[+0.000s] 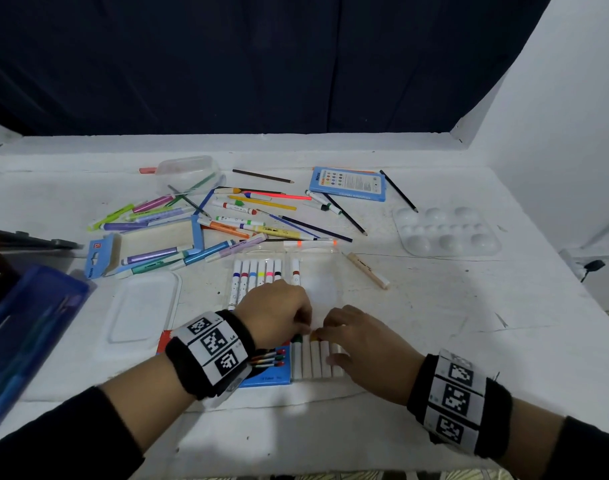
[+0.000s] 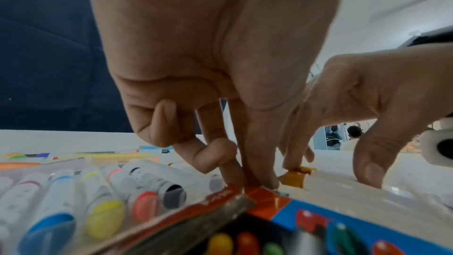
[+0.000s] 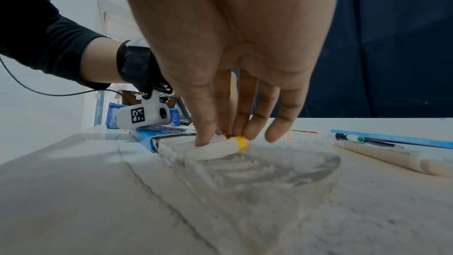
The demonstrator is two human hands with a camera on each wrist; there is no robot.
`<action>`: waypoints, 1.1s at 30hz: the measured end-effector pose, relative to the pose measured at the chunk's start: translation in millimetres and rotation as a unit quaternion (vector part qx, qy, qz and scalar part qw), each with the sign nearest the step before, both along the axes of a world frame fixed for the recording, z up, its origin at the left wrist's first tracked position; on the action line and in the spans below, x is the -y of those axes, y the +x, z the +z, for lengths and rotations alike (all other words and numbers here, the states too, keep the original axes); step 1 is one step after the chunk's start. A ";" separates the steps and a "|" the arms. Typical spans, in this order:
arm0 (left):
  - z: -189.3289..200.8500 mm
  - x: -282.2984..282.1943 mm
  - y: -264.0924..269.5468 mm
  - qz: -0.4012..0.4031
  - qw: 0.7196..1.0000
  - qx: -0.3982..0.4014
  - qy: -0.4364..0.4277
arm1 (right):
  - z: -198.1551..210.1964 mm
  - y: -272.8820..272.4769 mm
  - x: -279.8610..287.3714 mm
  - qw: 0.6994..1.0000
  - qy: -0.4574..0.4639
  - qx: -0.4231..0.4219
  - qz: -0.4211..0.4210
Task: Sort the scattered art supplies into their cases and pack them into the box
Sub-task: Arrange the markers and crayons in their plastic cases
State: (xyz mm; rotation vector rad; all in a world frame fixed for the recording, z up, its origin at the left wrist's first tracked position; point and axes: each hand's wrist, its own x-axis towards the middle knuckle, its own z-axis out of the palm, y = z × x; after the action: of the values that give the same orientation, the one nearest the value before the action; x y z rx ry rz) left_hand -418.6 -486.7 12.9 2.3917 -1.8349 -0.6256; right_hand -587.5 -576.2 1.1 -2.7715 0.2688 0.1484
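A row of white paint tubes (image 1: 317,358) lies in a tray beside the blue paint box (image 1: 265,375) at the table's near edge. My right hand (image 1: 325,346) pinches the yellow-capped tube (image 3: 220,147): the thumb is on its body, the fingers at the cap (image 2: 294,178). My left hand (image 1: 305,329) has curled fingers that pinch the box's orange corner (image 2: 264,195), next to a green-capped tube. Just beyond the hands lies a clear marker case (image 1: 258,275) with several markers in it.
Loose pens, pencils and brushes (image 1: 247,216) are scattered mid-table by an open blue carton (image 1: 102,258). A clear lid (image 1: 143,306), a clear tub (image 1: 188,171), a blue pencil box (image 1: 348,183), a white palette (image 1: 447,232) and a beige pen (image 1: 367,270) surround them.
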 end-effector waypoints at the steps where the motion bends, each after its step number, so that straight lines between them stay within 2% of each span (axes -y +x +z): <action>1: -0.9 -0.1 -0.6 -0.004 1.000 0.008 0.001 | -0.7 0.8 -0.3 1.000 -0.002 -0.003 0.004; 7: -5.2 0.0 -3.9 -0.023 0.998 0.049 0.015 | -3.0 2.7 -3.4 1.000 -0.012 -0.008 0.003; 13: -6.7 -1.0 -3.2 -0.015 0.999 0.043 0.002 | -0.7 8.9 -0.1 1.000 -0.002 -0.030 -0.002; 25: -2.8 -20.1 10.7 0.003 0.997 -0.067 -0.037 | 11.8 16.7 0.8 0.996 -0.048 -0.069 0.019; 29: 4.4 -29.1 21.0 0.019 0.991 -0.101 -0.084 | 17.9 23.5 9.5 0.997 -0.028 -0.068 0.022; 33: 14.6 -36.0 42.2 0.070 0.977 -0.129 -0.152 | 24.9 35.7 27.3 1.000 -0.003 -0.020 0.003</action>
State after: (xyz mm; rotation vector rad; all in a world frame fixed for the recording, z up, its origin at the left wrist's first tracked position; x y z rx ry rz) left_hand -376.4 -450.8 27.5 2.1073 -1.5171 -0.5640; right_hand -551.8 -603.5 25.9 -2.7789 0.2704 0.2056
